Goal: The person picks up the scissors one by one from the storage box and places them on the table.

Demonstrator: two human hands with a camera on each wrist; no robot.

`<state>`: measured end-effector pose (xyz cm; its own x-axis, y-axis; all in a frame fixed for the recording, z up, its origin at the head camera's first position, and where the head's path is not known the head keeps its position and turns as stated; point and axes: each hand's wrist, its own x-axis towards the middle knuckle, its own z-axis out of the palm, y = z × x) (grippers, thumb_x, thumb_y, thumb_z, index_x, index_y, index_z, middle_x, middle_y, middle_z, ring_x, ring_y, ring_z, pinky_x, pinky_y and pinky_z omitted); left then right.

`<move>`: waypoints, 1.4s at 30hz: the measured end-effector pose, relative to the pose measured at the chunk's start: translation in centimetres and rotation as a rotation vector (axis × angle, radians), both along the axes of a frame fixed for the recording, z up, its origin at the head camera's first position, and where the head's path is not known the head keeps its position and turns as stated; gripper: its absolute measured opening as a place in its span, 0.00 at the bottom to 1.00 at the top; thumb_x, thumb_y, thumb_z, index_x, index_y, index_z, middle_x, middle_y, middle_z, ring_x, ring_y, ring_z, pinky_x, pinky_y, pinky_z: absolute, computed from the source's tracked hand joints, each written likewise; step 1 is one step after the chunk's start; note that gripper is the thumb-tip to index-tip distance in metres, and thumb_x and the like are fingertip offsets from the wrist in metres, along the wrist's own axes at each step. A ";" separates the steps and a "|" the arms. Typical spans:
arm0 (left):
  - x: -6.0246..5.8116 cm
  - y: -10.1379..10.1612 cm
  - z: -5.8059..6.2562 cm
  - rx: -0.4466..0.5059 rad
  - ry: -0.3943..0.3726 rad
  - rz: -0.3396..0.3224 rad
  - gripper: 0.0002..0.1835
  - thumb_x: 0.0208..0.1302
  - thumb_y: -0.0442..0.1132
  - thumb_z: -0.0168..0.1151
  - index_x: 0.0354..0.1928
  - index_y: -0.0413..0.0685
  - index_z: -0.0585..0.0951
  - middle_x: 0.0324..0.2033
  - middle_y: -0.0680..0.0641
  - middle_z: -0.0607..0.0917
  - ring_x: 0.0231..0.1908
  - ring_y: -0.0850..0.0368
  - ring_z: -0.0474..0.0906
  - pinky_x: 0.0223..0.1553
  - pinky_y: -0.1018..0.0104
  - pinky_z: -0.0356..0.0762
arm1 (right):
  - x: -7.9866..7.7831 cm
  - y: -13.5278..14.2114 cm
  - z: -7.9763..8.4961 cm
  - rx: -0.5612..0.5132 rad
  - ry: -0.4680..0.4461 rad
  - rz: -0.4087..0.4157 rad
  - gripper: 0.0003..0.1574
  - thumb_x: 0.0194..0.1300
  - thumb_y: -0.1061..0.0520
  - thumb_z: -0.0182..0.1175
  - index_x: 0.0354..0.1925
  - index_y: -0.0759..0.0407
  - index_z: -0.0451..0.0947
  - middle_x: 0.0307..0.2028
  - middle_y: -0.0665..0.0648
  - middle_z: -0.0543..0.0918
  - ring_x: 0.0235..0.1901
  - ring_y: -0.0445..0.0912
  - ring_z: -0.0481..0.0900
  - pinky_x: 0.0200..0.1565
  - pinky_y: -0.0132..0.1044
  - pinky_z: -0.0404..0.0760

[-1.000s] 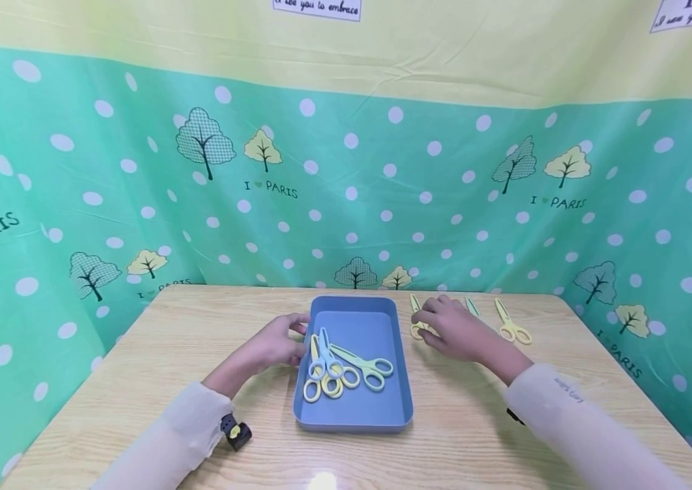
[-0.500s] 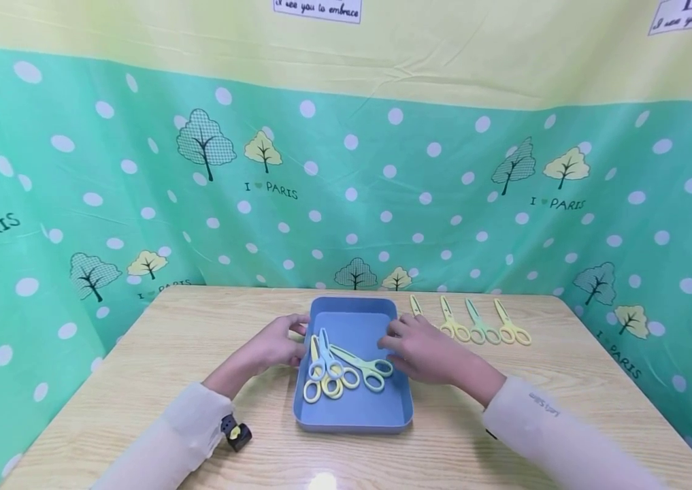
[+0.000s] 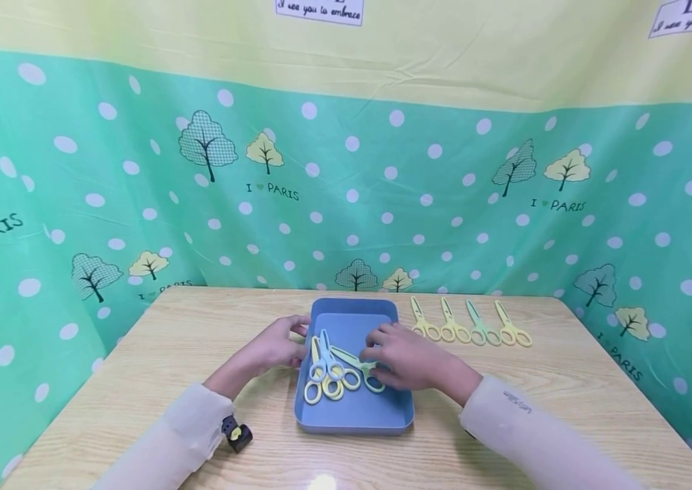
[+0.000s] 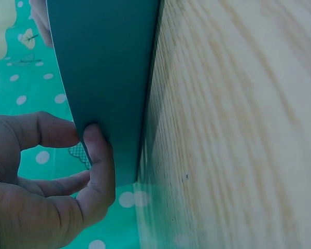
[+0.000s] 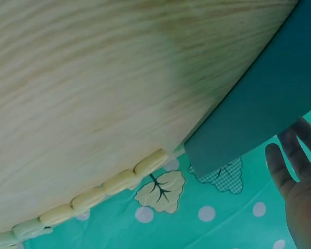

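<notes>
In the head view a blue tray (image 3: 354, 416) stands mid-table. My left hand (image 3: 275, 344) pinches its left wall; the left wrist view shows the thumb (image 4: 97, 155) on the outer face and fingers over the rim. Inside lie blue scissors (image 3: 324, 359) over yellow scissors (image 3: 315, 350), plus light green scissors (image 3: 344, 354). My right hand (image 3: 409, 357) reaches over the tray's right wall, fingertips overlapping the green scissors' handle. Its fingers (image 5: 282, 174) look straight and spread in the right wrist view, where the tray wall (image 5: 254, 109) hides the tray's contents.
At the back right of the wooden table (image 3: 505, 408), several scissors stand in a row, blades away: yellow scissors (image 3: 448, 318), green scissors (image 3: 475, 316) and yellow scissors (image 3: 504, 316) among them. A polka-dotted cloth (image 3: 352, 211) encloses the table's back and sides.
My right hand has moved left, from the leftmost yellow scissors of the row to over the tray, uncovering the row. My left hand and the tray have stayed put.
</notes>
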<state>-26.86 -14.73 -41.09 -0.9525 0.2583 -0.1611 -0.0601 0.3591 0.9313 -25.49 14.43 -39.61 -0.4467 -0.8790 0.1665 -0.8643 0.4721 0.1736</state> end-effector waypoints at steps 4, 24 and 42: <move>0.0 0.0 0.0 0.001 -0.005 0.000 0.45 0.46 0.19 0.58 0.74 0.33 0.64 0.58 0.33 0.72 0.27 0.53 0.77 0.29 0.61 0.83 | 0.1 -0.5 -0.1 0.027 -0.018 0.002 0.16 0.68 0.47 0.65 0.53 0.46 0.85 0.49 0.53 0.83 0.47 0.48 0.78 0.47 0.43 0.81; 0.0 0.1 0.1 0.010 -0.015 0.001 0.44 0.48 0.19 0.58 0.74 0.33 0.64 0.57 0.34 0.73 0.26 0.53 0.77 0.30 0.59 0.85 | -0.5 -1.2 -1.3 0.077 -0.202 -0.088 0.12 0.69 0.53 0.64 0.50 0.41 0.85 0.46 0.50 0.82 0.43 0.44 0.77 0.44 0.38 0.81; 0.0 0.1 0.2 0.009 -0.029 0.003 0.43 0.53 0.20 0.60 0.75 0.36 0.63 0.59 0.35 0.72 0.29 0.51 0.79 0.34 0.56 0.86 | 0.0 -2.1 -1.2 0.123 -0.128 -0.150 0.15 0.64 0.58 0.66 0.44 0.37 0.86 0.40 0.48 0.79 0.36 0.43 0.68 0.37 0.35 0.73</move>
<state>-26.83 -14.63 -40.90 -0.9484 0.2569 -0.1860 -0.0879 0.3505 0.9324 -25.54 12.31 -40.78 -0.5848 -0.8112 -0.0043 -0.8045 0.5793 0.1311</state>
